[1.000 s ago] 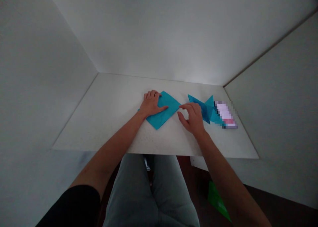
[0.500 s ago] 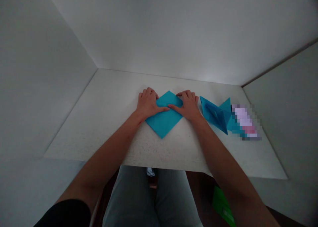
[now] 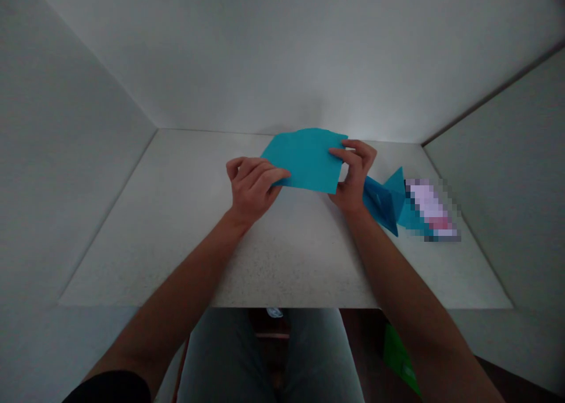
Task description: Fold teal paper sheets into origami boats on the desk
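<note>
left hand: pinching blue sheet | right hand: half-curled, holding it

Left fingers, right fingers holding blue paper.

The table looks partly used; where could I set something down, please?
Free: the table from left wall to left forearm, and its near part between that and right forearm. Crowded: around the sheet and right hand, beside folded paper and a pixelated item.
</note>
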Demonstrator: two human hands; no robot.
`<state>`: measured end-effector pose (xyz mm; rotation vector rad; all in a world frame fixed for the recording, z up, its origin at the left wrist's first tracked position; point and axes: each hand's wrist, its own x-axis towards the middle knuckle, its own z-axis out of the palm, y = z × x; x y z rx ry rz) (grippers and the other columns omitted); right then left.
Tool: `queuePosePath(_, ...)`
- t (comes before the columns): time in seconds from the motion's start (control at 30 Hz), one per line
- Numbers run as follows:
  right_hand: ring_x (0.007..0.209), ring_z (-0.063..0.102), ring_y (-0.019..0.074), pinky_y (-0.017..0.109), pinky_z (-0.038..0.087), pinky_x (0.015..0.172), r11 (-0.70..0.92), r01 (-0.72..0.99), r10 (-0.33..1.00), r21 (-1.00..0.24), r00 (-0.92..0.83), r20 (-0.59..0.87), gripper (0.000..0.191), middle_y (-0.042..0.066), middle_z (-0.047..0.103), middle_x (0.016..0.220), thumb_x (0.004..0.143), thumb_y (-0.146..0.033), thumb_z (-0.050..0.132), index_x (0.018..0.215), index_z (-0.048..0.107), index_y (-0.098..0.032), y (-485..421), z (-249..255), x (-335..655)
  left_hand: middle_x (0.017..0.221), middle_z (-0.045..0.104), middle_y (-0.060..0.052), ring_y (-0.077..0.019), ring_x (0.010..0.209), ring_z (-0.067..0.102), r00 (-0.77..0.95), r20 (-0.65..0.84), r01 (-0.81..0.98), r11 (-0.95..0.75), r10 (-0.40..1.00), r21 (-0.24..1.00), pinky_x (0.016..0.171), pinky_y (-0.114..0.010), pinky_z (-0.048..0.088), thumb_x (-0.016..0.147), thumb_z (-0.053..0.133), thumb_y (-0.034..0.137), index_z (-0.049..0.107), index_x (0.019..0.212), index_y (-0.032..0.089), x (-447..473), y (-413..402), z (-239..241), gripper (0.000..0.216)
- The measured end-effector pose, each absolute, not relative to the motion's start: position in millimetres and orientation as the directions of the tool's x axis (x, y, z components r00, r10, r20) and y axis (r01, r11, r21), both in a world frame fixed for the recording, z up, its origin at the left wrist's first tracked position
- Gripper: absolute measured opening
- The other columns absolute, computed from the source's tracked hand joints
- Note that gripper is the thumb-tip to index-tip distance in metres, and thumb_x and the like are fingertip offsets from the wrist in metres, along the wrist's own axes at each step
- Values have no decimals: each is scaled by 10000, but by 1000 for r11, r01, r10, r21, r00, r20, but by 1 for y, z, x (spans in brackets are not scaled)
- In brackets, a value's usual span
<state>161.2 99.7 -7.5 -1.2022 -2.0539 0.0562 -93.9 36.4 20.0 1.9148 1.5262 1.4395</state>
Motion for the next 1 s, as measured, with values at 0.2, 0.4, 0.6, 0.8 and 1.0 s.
queuePosePath(0.2, 1159, 651, 299, 451, 555, 934, 748, 495, 654, -442, -662, 365, 268, 100, 668, 1301, 1018, -473, 628, 1168, 786, -317, 105, -8, 172, 1166, 720, -77, -376, 1259, 574, 255, 337, 685, -416, 906, 598, 1216, -606, 285, 832, 828, 312, 766, 916, 282, -99, 50, 8, 108)
queuePosePath(0.4, 944, 641, 260, 435, 485, 906, 797, 424, 571, -431, -760, 309, 396, 85, 740, 1019, 1036, -584, 625, 880, 782, -256, 112, -9, 166, 1193, 692, -72, -329, 1178, 579, 457, 117, 712, -441, 882, 547, 1156, -545, 342, 699, 911, 670, 776, 904, 257, -117, 59, -1, 479)
queuePosePath(0.6, 796, 585, 260, 418, 415, 828, 676, 587, 719, -445, -656, 228, 436, 51, 652, 769, 1055, -623, 548, 882, 664, -240, 114, -17, 158, 1358, 695, -93, -335, 1319, 575, 270, 154, 786, -310, 950, 534, 1193, -560, 332, 975, 617, 698, 779, 1194, 286, -133, 65, -2, 494)
queuePosePath(0.8, 1094, 607, 359, 513, 423, 959, 544, 738, 839, -400, -464, 286, 476, 137, 700, 1154, 1001, -556, 645, 1378, 650, -265, 111, -24, 155, 1682, 497, -119, -420, 1543, 425, 389, 106, 786, -390, 915, 480, 1308, -604, 229, 644, 915, 750, 638, 1505, 328, -155, 66, -12, 998)
queuePosePath(1.0, 1154, 585, 378, 567, 451, 986, 560, 723, 828, -405, -474, 298, 370, 147, 645, 1244, 1023, -545, 621, 1259, 753, -293, 116, -31, 157, 1512, 636, -95, -315, 1394, 599, 387, 225, 704, -444, 894, 554, 1233, -528, 397, 886, 784, 611, 779, 1267, 325, -160, 75, -17, 476)
